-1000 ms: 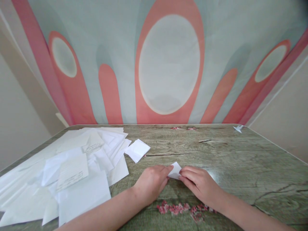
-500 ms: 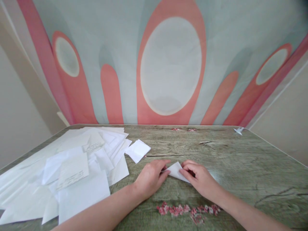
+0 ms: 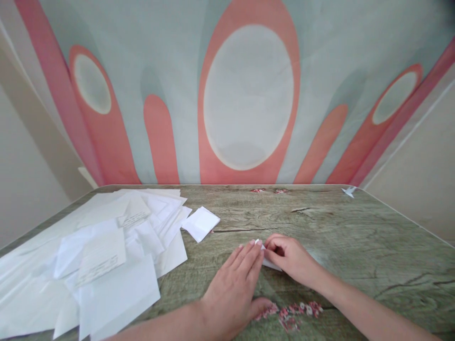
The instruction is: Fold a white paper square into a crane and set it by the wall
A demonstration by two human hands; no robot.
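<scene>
We have both hands at a small piece of folded white paper [image 3: 272, 264] on the wood-grained desk [image 3: 355, 237], near its front edge. Our left hand [image 3: 236, 289] is open and laid flat, its fingers straight and close together over the left part of the paper, the thumb spread out to the side over the pink blossom print [image 3: 300, 310]. Our right hand [image 3: 289, 259] is curled, with thumb and fingers closed on the paper's upper right edge.

Beyond our left hand, to the left, lies a little stack of white squares [image 3: 201, 223], right beside a broad, loose pile of white sheets [image 3: 122, 296] that covers the left side of the desk. On that pile we can see two pieces with lines of dark writing, a larger one [image 3: 103, 255] nearer us and a smaller one [image 3: 135, 211] behind it; both are too blurred to read. At the far right corner sits a small, pointed white paper shape [image 3: 349, 191]. Behind the desk hangs a grey-green backdrop [image 3: 185, 57] with coral shapes and pale ovals. We make out no brand or label.
</scene>
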